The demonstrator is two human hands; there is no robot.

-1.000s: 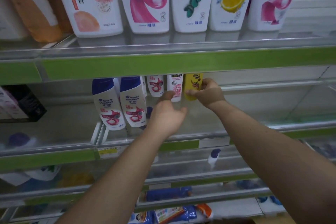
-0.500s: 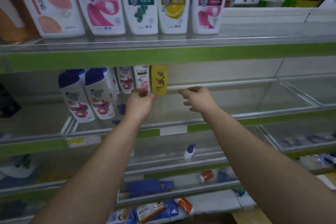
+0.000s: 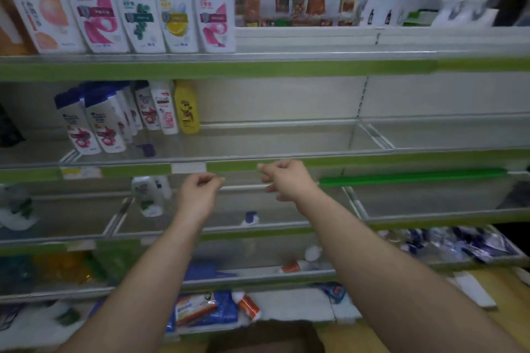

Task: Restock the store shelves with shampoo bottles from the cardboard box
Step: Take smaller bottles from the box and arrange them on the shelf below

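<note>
A yellow shampoo bottle (image 3: 187, 107) stands at the back of the middle shelf (image 3: 286, 163), right of a white Clear bottle (image 3: 165, 109) and several white bottles with blue caps (image 3: 91, 120). Both hands hang in front of that shelf's green front rail and hold nothing. My left hand (image 3: 199, 195) has its fingers curled loosely. My right hand (image 3: 286, 179) is half open, fingers bent and apart. At the bottom edge a brown shape (image 3: 263, 338) shows, perhaps the cardboard box; it is too dark to tell.
Large white bottles (image 3: 137, 3) line the top shelf at the left. The middle shelf right of the yellow bottle is bare glass. Lower shelves hold a small white bottle (image 3: 147, 195), a blue-capped item (image 3: 250, 218) and blue packets (image 3: 200, 309). A wooden floor (image 3: 487, 324) shows at the lower right.
Both hands have pulled back from the yellow bottle at the shelf's rear to the front rail. The bottle stays standing on the shelf. The view has swung right and drawn back.
</note>
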